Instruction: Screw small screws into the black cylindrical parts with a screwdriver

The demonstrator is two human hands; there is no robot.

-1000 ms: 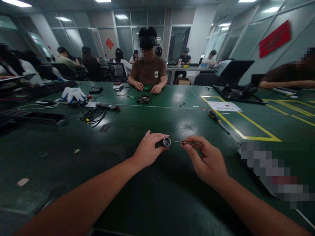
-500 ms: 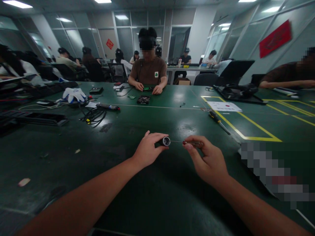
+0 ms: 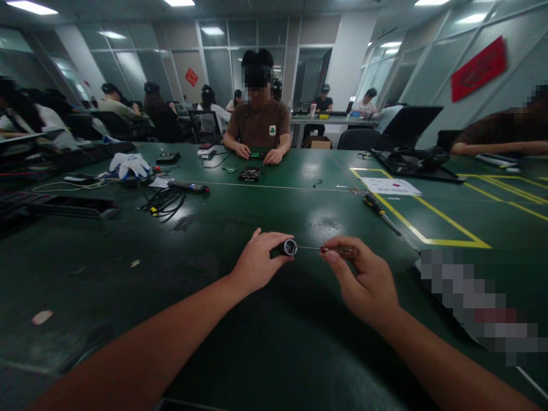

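Observation:
My left hand (image 3: 259, 260) grips a short black cylinder (image 3: 289, 247) with a silver ring round its open end, which faces me. Thumb and fingers close on it from the left. In my right hand (image 3: 366, 271) is a thin screwdriver (image 3: 340, 250) with a see-through brownish handle and a red collar, lying nearly level. Its slim shaft points left and its tip reaches the cylinder's right rim; I cannot tell whether it touches or goes in. Most of the cylinder's body is hidden behind my left fingers.
On the green table (image 3: 214, 342) lie a yellow-black screwdriver (image 3: 381, 212), a white sheet (image 3: 390, 185), coiled black cables (image 3: 165, 202) and white gloves (image 3: 128, 165). A pixelated flat object (image 3: 466, 302) sits at right. Opposite, a co-worker (image 3: 259, 123) handles a green circuit board (image 3: 257, 154).
My right hand and the screwdriver have shifted slightly to the right, away from the cylinder. The left hand and the cylinder stay almost where they were.

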